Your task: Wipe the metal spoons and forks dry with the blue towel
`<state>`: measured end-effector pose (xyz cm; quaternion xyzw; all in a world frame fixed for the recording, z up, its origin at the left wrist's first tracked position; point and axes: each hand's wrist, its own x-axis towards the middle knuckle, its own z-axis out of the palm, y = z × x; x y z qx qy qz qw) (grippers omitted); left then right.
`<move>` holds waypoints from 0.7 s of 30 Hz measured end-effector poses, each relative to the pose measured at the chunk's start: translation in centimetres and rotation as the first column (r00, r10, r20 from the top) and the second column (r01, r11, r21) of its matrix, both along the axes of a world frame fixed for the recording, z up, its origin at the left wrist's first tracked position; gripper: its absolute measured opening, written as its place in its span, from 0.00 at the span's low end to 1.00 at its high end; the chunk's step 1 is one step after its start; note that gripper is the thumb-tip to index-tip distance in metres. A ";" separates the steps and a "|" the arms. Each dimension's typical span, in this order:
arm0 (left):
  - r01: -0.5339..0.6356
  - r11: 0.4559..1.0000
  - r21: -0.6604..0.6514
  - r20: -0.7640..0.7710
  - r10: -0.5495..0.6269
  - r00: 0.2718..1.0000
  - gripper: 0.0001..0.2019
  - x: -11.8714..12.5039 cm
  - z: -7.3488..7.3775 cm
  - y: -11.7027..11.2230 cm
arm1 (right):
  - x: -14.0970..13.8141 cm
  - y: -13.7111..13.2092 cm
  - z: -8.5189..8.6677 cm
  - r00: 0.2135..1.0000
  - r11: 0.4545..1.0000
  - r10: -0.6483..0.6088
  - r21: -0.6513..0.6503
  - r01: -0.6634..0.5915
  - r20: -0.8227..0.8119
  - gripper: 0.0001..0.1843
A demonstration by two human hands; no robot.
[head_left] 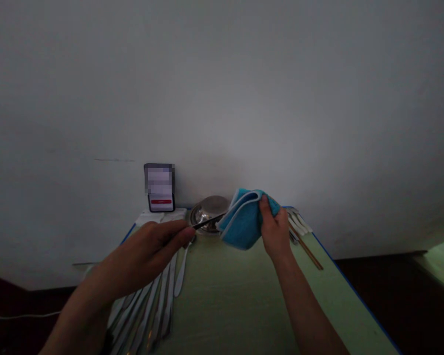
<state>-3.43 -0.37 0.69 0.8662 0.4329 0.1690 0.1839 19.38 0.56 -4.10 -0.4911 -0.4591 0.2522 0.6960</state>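
My left hand [166, 239] pinches one end of a thin, dark metal utensil [209, 221] between thumb and fingers. The utensil slants up to the right, and its far end is hidden in a folded blue cloth [244, 224] with pale edging, so its kind does not show. Closed around the cloth from the right is my right hand [276, 227], thumb pressed on the near side. Both hands are raised over the table. Behind the utensil, an upturned shiny metal bowl [210, 207] stands near the wall.
Several table knives [150, 305] lie side by side at the left, with a single spoon or fork [183, 268] beside them. White-handled cutlery [299, 222] and wooden chopsticks [309, 251] rest at the right. A phone [161, 187] leans on the wall [222, 98]. The green table [229, 305] has blue edging.
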 end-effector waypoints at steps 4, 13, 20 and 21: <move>0.042 0.998 -0.041 0.028 -0.041 0.999 0.15 1.4 -0.4 -0.2 | -1.7 0.7 -1.1 0.905 0.983 0.107 -0.093 -0.159 -0.412 0.17; 0.044 0.984 -0.175 0.127 -0.022 0.992 0.18 0.2 -0.4 0.2 | 0.3 0.9 0.2 0.788 0.995 0.066 -0.014 -0.094 -0.613 0.15; 0.134 0.969 -0.209 0.080 -0.120 0.990 0.14 0.4 -0.4 -0.5 | 0.9 1.0 0.4 0.791 0.998 -0.043 0.006 0.059 -0.611 0.15; 0.126 0.970 -0.208 0.048 -0.119 0.992 0.15 0.8 -0.5 -0.5 | 0.6 0.9 0.5 0.783 0.998 -0.042 0.006 0.059 -0.621 0.15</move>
